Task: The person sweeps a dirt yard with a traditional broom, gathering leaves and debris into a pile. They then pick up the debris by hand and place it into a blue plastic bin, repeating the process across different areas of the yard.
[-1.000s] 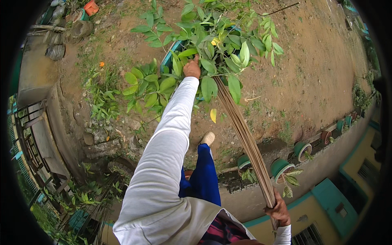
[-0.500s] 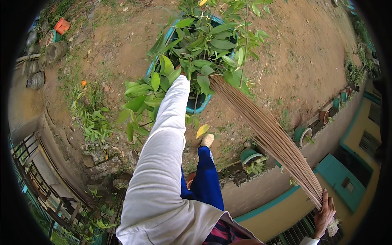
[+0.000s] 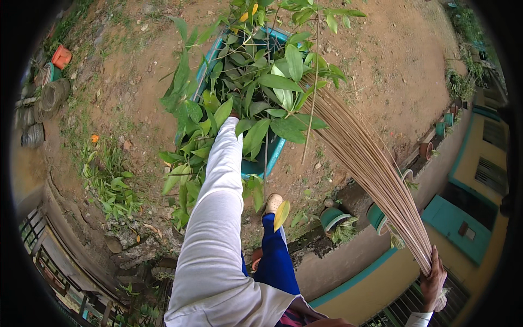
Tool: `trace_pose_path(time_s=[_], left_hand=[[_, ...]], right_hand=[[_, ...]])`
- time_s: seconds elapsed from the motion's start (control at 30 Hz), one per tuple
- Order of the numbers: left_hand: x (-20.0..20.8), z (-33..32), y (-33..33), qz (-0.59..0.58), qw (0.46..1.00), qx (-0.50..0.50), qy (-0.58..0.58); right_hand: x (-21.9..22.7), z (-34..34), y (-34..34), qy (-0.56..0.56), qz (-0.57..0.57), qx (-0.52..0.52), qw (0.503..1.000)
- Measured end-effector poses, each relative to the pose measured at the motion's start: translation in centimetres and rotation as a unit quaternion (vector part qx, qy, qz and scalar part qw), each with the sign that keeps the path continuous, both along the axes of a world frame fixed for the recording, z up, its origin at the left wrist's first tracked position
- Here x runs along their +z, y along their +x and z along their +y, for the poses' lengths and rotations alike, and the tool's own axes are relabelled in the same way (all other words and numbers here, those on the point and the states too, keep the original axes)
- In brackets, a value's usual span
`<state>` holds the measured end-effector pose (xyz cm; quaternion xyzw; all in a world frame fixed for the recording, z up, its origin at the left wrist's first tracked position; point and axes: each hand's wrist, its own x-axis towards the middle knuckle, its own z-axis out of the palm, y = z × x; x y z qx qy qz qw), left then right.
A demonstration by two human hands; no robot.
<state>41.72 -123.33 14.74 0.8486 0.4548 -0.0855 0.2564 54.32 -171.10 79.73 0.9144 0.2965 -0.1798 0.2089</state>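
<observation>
A teal plastic bin [image 3: 275,157] full of cut leafy branches [image 3: 256,82] is ahead of me on the dirt. My left arm reaches to it, and only a sliver of my left hand [image 3: 234,115] shows at the cuff; leaves hide its fingers. At the lower right my right hand [image 3: 433,280] is wrapped round the bound handle end of a stick broom [image 3: 376,177]. The broom's long brown bristles fan up and left, their tips behind leaves at the bin's right side. A yellow leaf [image 3: 281,215] appears in front of my shoe.
Potted plants, among them a green pot [image 3: 333,219], line a low wall [image 3: 348,267] on the right, with a yellow and teal building [image 3: 463,229] beyond. Weeds [image 3: 111,185] grow at the left. An orange bucket [image 3: 61,56] and old tires [image 3: 53,98] are at the far left.
The bin and its branches sit slightly lower in view, with leaves shifted about. The broom's bristle tips have moved up and right, more spread. The yellow leaf is lower, over my shoe.
</observation>
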Motion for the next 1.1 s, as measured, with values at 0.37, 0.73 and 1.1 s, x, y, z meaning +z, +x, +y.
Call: trace_pose_path(time_s=[0.37,0.73,1.1], left_hand=[[7.8,4.4,-0.1,-0.019,0.996,-0.077,-0.051],[39.9,2.4,9.6,-0.316,0.941,0.056,-0.104],[29.5,-5.4,12.6,-0.033,0.998,-0.058,-0.019]], right_hand=[[-1.0,-3.4,0.4,0.006,0.023,0.038,0.999],[-3.6,-9.9,3.1,0.083,0.094,0.07,0.99],[-5.9,-13.4,3.7,0.079,0.141,0.059,0.985]])
